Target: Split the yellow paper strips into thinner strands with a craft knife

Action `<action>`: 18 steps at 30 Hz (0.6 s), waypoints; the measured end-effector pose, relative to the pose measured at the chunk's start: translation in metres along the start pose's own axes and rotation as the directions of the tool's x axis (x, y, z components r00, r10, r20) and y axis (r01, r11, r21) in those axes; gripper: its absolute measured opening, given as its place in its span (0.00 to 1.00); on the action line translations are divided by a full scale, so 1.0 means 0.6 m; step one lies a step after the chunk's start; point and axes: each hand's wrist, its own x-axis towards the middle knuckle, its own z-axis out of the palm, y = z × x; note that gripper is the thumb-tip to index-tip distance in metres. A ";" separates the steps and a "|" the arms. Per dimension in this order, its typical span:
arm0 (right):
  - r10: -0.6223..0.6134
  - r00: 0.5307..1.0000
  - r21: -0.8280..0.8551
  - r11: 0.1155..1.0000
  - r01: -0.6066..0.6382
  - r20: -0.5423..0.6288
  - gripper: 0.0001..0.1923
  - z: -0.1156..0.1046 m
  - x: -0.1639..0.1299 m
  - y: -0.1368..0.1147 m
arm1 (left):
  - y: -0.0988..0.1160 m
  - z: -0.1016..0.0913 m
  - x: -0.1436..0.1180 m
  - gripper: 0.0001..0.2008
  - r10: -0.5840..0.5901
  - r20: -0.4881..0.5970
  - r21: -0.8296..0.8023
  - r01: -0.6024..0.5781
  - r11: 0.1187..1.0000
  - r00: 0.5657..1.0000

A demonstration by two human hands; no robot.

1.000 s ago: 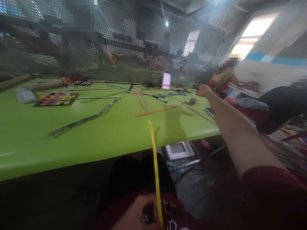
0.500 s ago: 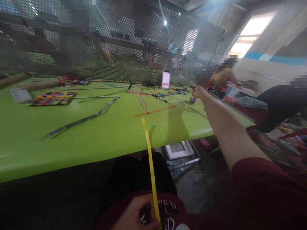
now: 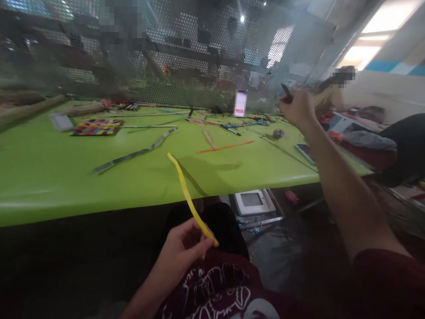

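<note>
My left hand [image 3: 183, 246] is low over my lap and pinches the near end of a long yellow strip [image 3: 186, 193], which rises up and to the left over the front edge of the green table [image 3: 49, 177]. My right hand [image 3: 296, 108] is raised above the table's far right part, fingers closed around a dark thin tool [image 3: 286, 91] that sticks up from the fist; I cannot tell whether it is a pen or a pair of scissors.
On the table lie a grey strip [image 3: 133, 154], an orange strip [image 3: 226, 146], a pink strip [image 3: 207, 134], a multicoloured woven mat [image 3: 97, 126], a dark pen [image 3: 229, 129] and a standing phone [image 3: 240, 103]. A perforated metal screen [image 3: 186, 57] backs the table. Another person sits at the far right [image 3: 335, 91].
My right hand has lifted off the far right of the table with the dark tool in it. My left hand rose and tilted the yellow strip to the left.
</note>
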 end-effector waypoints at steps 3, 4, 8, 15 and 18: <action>-0.194 0.981 0.189 0.964 0.187 0.019 0.18 -0.007 -0.120 -0.054 | 0.032 -0.005 0.010 0.05 0.120 -0.100 -0.071 -0.127 0.989 0.988; -0.290 0.956 0.272 0.924 0.269 0.041 0.20 -0.004 -0.165 -0.072 | 0.039 -0.006 0.013 0.05 0.156 -0.122 -0.097 -0.168 0.981 0.980; -0.749 0.660 0.550 0.531 0.644 -0.050 0.15 0.030 -0.320 -0.146 | 0.057 -0.006 0.019 0.04 0.254 -0.172 -0.148 -0.280 0.949 0.952; -0.781 0.619 0.535 0.490 0.688 -0.082 0.03 0.074 -0.400 -0.211 | 0.065 -0.007 0.011 0.04 0.236 -0.279 -0.164 -0.288 0.943 0.931; -0.753 0.644 0.523 0.498 0.692 -0.134 0.06 0.069 -0.401 -0.211 | 0.067 -0.005 0.010 0.05 0.231 -0.280 -0.153 -0.281 0.947 0.932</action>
